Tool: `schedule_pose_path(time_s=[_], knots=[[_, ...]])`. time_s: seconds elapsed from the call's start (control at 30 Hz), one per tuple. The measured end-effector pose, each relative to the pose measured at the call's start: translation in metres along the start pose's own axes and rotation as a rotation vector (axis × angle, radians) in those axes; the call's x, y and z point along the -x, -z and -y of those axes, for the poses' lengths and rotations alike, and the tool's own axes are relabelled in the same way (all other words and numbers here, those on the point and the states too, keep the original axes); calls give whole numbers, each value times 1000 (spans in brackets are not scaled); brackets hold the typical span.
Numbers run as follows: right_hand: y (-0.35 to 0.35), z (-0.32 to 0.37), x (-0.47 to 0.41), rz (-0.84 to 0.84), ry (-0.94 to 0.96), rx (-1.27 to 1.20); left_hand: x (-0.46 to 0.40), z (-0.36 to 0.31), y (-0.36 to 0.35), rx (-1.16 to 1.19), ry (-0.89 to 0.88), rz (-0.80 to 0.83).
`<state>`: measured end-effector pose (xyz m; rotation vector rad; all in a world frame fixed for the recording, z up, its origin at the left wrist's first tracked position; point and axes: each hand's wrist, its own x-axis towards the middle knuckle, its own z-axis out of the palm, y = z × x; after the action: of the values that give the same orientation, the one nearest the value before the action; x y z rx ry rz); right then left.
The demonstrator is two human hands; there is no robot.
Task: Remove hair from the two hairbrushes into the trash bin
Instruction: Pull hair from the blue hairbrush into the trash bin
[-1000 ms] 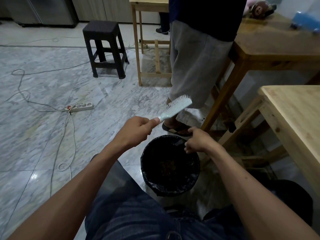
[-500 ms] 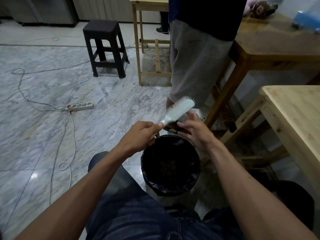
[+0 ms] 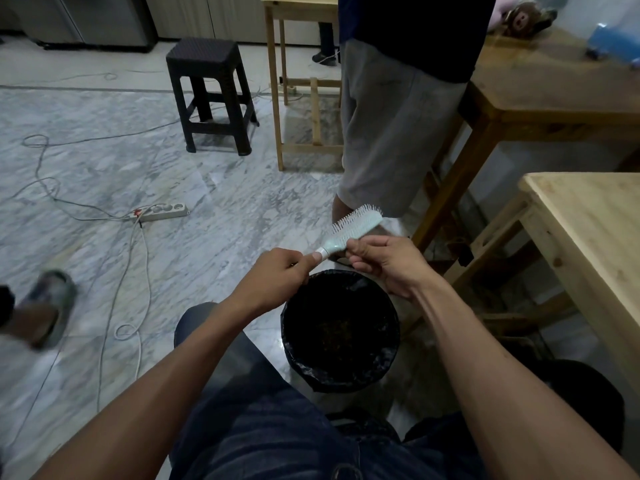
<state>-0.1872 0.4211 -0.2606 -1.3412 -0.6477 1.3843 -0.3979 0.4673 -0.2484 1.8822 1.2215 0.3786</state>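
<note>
Left hand (image 3: 277, 277) grips the brush (image 3: 353, 230) handle above the bin (image 3: 341, 379), bristles toward ten o'clock, while right hand (image 3: 388, 263) pinches its head.

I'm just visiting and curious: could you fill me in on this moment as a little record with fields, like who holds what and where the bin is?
Left hand: grips the hairbrush handle
Right hand: fingers curled at the base of the brush head, seemingly picking at it
Hairbrush: pale mint, bristles facing up and left, held above the bin's far edge
Trash bin: black liner, on the floor between the knees, dark debris inside
Second hairbrush: not in view
Bystander: standing beyond the bin
</note>
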Motion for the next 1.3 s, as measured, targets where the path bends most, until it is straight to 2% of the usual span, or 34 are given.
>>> schedule_pose_path(time_s=[0.07, 0.13, 0.27, 0.33, 0.43, 0.5, 0.57, 0.67, 0.77, 0.83, 0.9, 0.97, 1.07, 1.17, 1.2, 1.3], knots=[[4, -2, 4, -13, -19, 31, -2, 6, -5, -160, -72, -113], [9, -6, 9, 8, -60, 145, -5, 10, -8, -226, -99, -192], [16, -18, 18, 36, -83, 434, -9, 13, -8, -157, -101, -260], [15, -17, 17, 39, -57, 418, -7, 12, -10, -178, -116, -237], [8, -10, 9, 25, -96, 191, -3, 8, -17, -212, -131, -208], [1, -5, 3, -44, -25, 58, -3, 6, -22, -196, -133, -159], [-3, 3, -1, -143, 50, -14, -6, 9, -24, -222, -121, -35], [-2, 13, -5, -181, 108, -21, -12, 19, -27, -401, -82, 151], [9, 14, -11, -237, 146, 5, -15, 26, -27, -585, -51, 246], [17, 14, -12, -275, 153, -8, -17, 30, -27, -622, -30, 271], [24, 12, -11, -288, 140, 9, -17, 31, -27, -562, -25, 300], [29, 10, -9, -297, 127, 18, -17, 26, -25, -446, -2, 397], [29, 6, -5, -292, 119, -1, -12, 9, -21, -178, 45, 483], [27, 3, -1, -248, 119, -17, -12, -1, -24, 121, 61, 418], [26, 2, 0, -234, 112, -16, -14, -1, -28, 140, 54, 386], [28, 0, 2, -192, 68, 53, -17, 4, -32, -48, -20, 202]])
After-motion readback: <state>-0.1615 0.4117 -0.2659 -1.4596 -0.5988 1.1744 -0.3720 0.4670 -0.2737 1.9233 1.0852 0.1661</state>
